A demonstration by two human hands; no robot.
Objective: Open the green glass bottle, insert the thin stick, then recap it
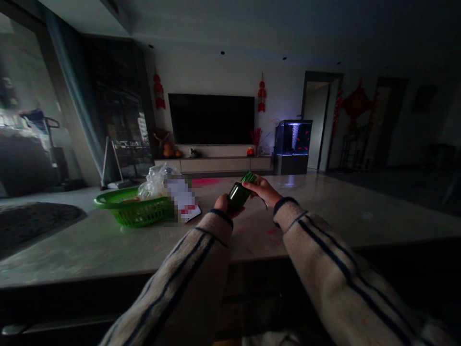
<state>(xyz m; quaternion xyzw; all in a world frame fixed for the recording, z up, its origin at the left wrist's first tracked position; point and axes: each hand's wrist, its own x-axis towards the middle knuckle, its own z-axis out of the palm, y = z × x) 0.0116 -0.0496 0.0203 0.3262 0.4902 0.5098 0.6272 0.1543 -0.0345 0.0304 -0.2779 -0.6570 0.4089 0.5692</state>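
Observation:
Tilted above the table, a shiny dark green bottle (238,196) sits in my left hand (223,203), whose fingers wrap round its lower part. My right hand (266,189) is closed on the bright green cap (248,178) at the bottle's upper end. Whether the cap is still seated on the neck cannot be made out. Left of my hands, a phone-like slab (183,199), partly blurred out, leans against a green plastic basket (135,216). A crumpled clear plastic bag (158,180) lies in the basket.
The pale, glossy table (317,221) carries pink-red stains near my hands and farther back. Across the room are a low cabinet (216,166), a dark television (212,119) and a lit fish tank (293,139). A patterned grey surface (36,223) lies at left.

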